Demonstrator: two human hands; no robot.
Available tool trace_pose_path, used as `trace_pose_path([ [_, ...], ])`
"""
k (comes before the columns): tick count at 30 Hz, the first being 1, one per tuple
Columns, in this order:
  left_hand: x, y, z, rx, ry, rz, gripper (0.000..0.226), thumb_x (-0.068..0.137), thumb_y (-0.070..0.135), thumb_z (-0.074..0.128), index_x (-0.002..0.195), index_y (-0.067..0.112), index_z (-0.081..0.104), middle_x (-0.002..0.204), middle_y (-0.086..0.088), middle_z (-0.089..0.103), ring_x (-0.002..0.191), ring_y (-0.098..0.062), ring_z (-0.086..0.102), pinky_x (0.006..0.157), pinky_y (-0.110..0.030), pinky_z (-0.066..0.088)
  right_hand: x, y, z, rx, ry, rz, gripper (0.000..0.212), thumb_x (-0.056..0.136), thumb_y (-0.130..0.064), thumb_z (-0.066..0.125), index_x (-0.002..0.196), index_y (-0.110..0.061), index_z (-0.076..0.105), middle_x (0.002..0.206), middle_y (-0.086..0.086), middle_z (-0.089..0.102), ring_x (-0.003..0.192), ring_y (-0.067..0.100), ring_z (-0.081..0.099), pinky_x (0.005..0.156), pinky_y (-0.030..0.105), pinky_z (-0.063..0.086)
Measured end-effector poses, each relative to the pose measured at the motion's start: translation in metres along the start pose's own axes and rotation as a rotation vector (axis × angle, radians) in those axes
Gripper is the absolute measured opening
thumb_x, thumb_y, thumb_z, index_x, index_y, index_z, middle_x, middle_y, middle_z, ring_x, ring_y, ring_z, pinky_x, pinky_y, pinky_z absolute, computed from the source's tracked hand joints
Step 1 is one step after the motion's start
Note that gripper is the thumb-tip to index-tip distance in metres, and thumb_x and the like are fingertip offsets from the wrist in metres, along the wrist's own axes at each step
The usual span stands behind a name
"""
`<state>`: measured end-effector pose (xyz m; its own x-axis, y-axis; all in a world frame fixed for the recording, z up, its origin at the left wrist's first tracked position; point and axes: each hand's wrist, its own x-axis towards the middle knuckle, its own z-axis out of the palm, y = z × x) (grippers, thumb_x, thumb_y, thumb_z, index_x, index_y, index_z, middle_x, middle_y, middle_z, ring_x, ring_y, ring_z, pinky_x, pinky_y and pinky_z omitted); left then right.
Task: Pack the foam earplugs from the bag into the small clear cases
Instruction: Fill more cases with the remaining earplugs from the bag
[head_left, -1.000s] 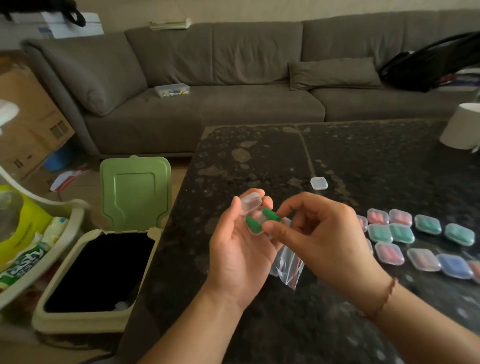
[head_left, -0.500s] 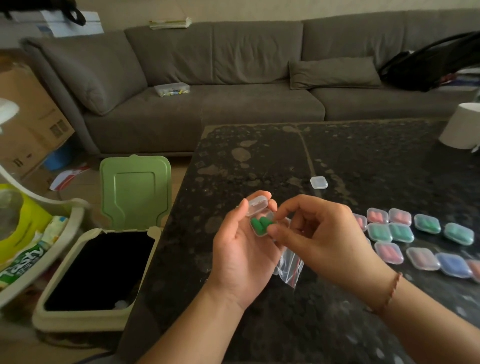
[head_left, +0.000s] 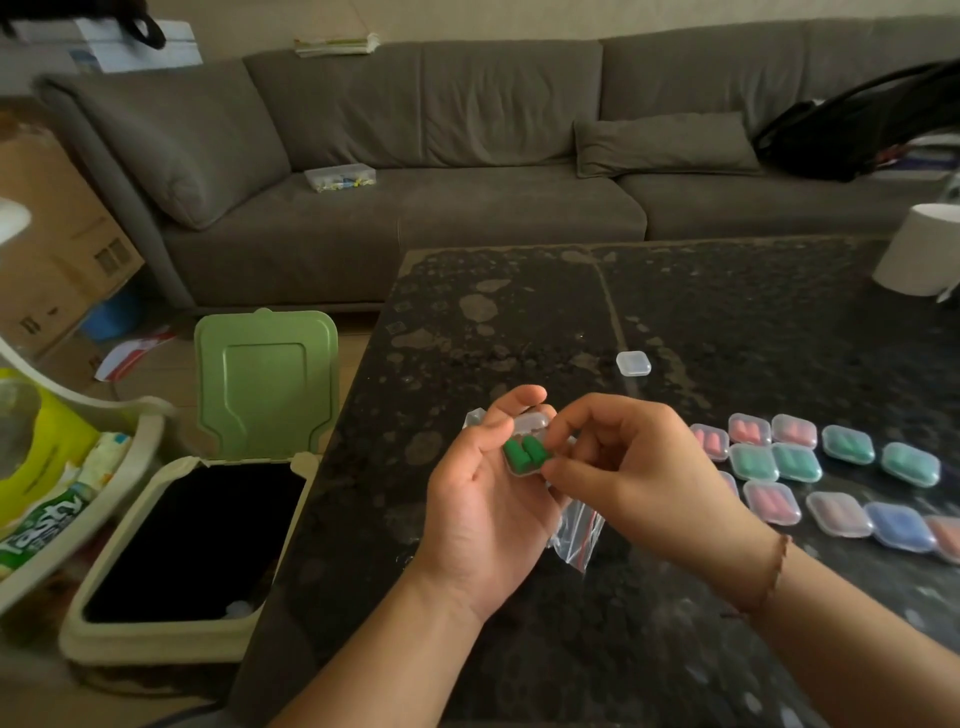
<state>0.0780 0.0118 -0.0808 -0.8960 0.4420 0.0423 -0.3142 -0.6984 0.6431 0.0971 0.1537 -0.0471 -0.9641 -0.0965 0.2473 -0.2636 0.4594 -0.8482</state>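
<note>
My left hand (head_left: 485, 512) cradles a small clear case (head_left: 530, 444) with its lid up, over the dark table (head_left: 519, 322). Two green earplugs (head_left: 525, 453) lie side by side inside it. My right hand (head_left: 631, 462) meets the case from the right, thumb and fingertips pinching its edge. A clear zip bag (head_left: 576, 540) with a red strip hangs below both hands; which hand holds it is hidden. Several filled cases (head_left: 800, 462) with pink, green and blue plugs lie in rows on the right. One empty closed case (head_left: 633, 362) sits alone farther back.
A bin (head_left: 171, 566) with its green lid (head_left: 265, 384) raised stands on the floor left of the table edge. A basket of packets (head_left: 57, 493) is at far left. A white cylinder (head_left: 922, 249) stands at the table's far right. A grey sofa (head_left: 467, 156) runs behind.
The second green earplug, pinched in my right fingers a second ago, now lies in the case beside the first. My right fingertips have shifted to the case's edge and lid.
</note>
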Motion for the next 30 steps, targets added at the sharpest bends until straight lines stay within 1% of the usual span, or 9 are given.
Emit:
trace_pose_path([
  [4, 0.002, 0.004, -0.003, -0.054, -0.012, 0.024, 0.054, 0.064, 0.011, 0.063, 0.118, 0.014, 0.064, 0.100, -0.010, 0.062, 0.085, -0.023, 0.062, 0.083, -0.037, 0.051, 0.000, 0.000, -0.008, 0.181, 0.151, -0.007, 0.017, 0.082, -0.003, 0.070, 0.087, -0.019, 0.066, 0.059, 0.004, 0.061, 0.047, 0.013, 0.048, 0.046, 0.026, 0.037],
  [9, 0.003, 0.006, -0.002, 0.062, -0.051, 0.052, 0.066, 0.073, 0.004, 0.051, 0.135, 0.027, 0.050, 0.121, -0.014, 0.055, 0.108, -0.026, 0.063, 0.095, -0.042, 0.047, -0.001, 0.004, -0.002, -0.026, 0.080, -0.027, 0.021, 0.089, -0.044, 0.061, 0.109, -0.040, 0.065, 0.092, -0.010, 0.066, 0.060, 0.002, 0.061, 0.054, 0.019, 0.046],
  [11, 0.001, 0.006, 0.001, 0.161, -0.044, 0.076, 0.066, 0.076, 0.005, 0.047, 0.135, 0.034, 0.045, 0.121, -0.009, 0.053, 0.103, -0.018, 0.068, 0.091, -0.038, 0.053, -0.002, 0.004, 0.000, -0.081, 0.026, -0.039, 0.022, 0.090, -0.041, 0.061, 0.111, -0.040, 0.065, 0.101, -0.013, 0.067, 0.072, 0.011, 0.068, 0.064, 0.034, 0.056],
  [13, 0.001, 0.006, 0.001, 0.254, -0.042, 0.101, 0.065, 0.077, 0.003, 0.047, 0.133, 0.035, 0.041, 0.118, -0.005, 0.049, 0.097, -0.013, 0.068, 0.088, -0.033, 0.054, -0.002, 0.004, -0.001, -0.039, 0.024, -0.060, 0.018, 0.090, -0.030, 0.067, 0.108, -0.034, 0.066, 0.100, -0.014, 0.069, 0.070, 0.018, 0.068, 0.066, 0.041, 0.057],
  [17, -0.001, 0.002, 0.002, 0.699, -0.008, 0.209, 0.045, 0.091, 0.009, 0.062, 0.129, 0.030, 0.049, 0.123, -0.002, 0.059, 0.113, -0.015, 0.064, 0.093, -0.034, 0.054, -0.005, 0.005, -0.008, 0.071, 0.128, -0.091, 0.026, 0.084, -0.011, 0.074, 0.101, -0.030, 0.067, 0.089, -0.013, 0.070, 0.071, 0.010, 0.062, 0.062, 0.017, 0.049],
  [19, -0.001, -0.001, 0.004, 0.905, 0.047, 0.306, 0.033, 0.088, 0.015, 0.071, 0.119, 0.021, 0.060, 0.111, 0.005, 0.071, 0.107, -0.013, 0.068, 0.088, -0.029, 0.056, -0.007, 0.008, -0.014, 0.130, 0.153, -0.048, 0.024, 0.085, -0.010, 0.073, 0.102, -0.027, 0.067, 0.089, -0.011, 0.072, 0.077, 0.008, 0.066, 0.066, 0.020, 0.053],
  [23, -0.004, -0.004, 0.012, 0.889, 0.098, 0.298, 0.031, 0.079, 0.026, 0.071, 0.108, 0.016, 0.068, 0.100, 0.005, 0.076, 0.097, -0.013, 0.072, 0.079, -0.023, 0.057, -0.010, 0.013, -0.022, 0.261, 0.100, 0.015, 0.020, 0.086, -0.008, 0.071, 0.103, -0.019, 0.068, 0.093, -0.002, 0.076, 0.087, 0.014, 0.073, 0.076, 0.030, 0.058],
  [26, -0.004, -0.005, 0.014, 0.892, 0.119, 0.302, 0.034, 0.078, 0.026, 0.072, 0.110, 0.017, 0.068, 0.098, 0.004, 0.077, 0.094, -0.016, 0.074, 0.078, -0.027, 0.059, -0.011, 0.015, -0.024, 0.314, 0.099, 0.026, 0.019, 0.086, -0.008, 0.071, 0.102, -0.017, 0.069, 0.093, 0.004, 0.076, 0.088, 0.023, 0.073, 0.082, 0.044, 0.059],
  [30, -0.005, -0.003, 0.012, 0.934, 0.136, 0.321, 0.044, 0.076, 0.024, 0.075, 0.118, 0.025, 0.061, 0.095, 0.000, 0.076, 0.090, -0.018, 0.074, 0.079, -0.028, 0.059, -0.012, 0.014, -0.025, 0.329, 0.073, 0.054, 0.018, 0.087, -0.008, 0.070, 0.102, -0.019, 0.069, 0.094, 0.003, 0.076, 0.089, 0.020, 0.073, 0.082, 0.041, 0.059],
])
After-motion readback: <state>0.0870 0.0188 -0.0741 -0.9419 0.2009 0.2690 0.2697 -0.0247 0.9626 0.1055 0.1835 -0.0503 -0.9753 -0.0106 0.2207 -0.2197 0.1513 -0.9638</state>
